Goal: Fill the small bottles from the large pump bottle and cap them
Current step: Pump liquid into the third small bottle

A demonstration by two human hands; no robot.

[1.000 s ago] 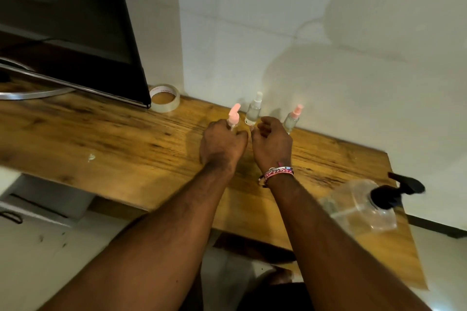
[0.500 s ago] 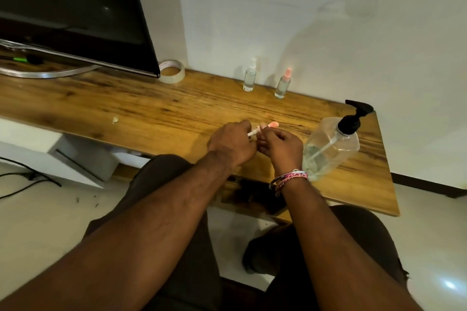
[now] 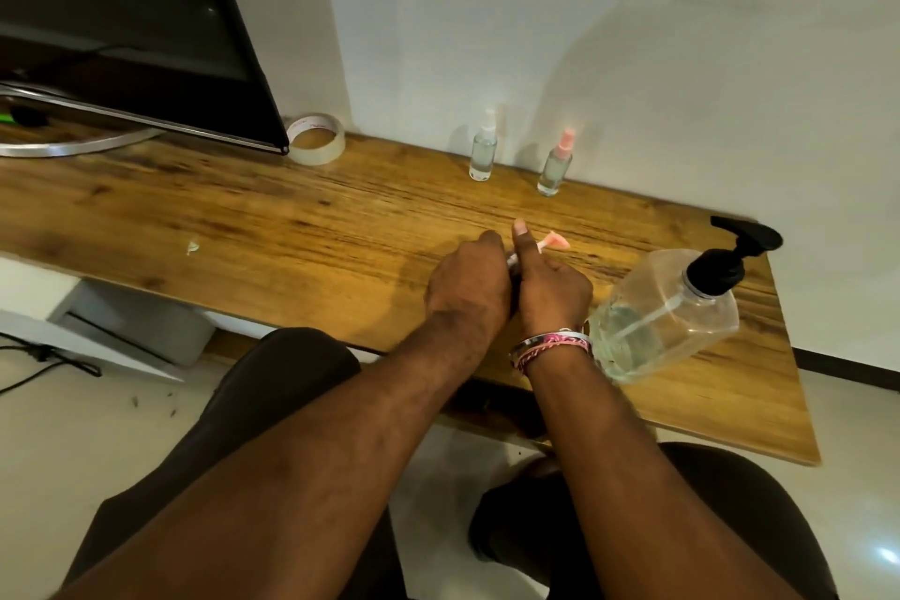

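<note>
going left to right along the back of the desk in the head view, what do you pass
TV → roll of tape → small bottle with a clear cap → small bottle with a pink cap.

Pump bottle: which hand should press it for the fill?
Right, probably. The large pump bottle stands just to the right of the right hand, its black pump head on that side. The left hand sits farther away and grips the small bottle, so it can steady it.
</note>
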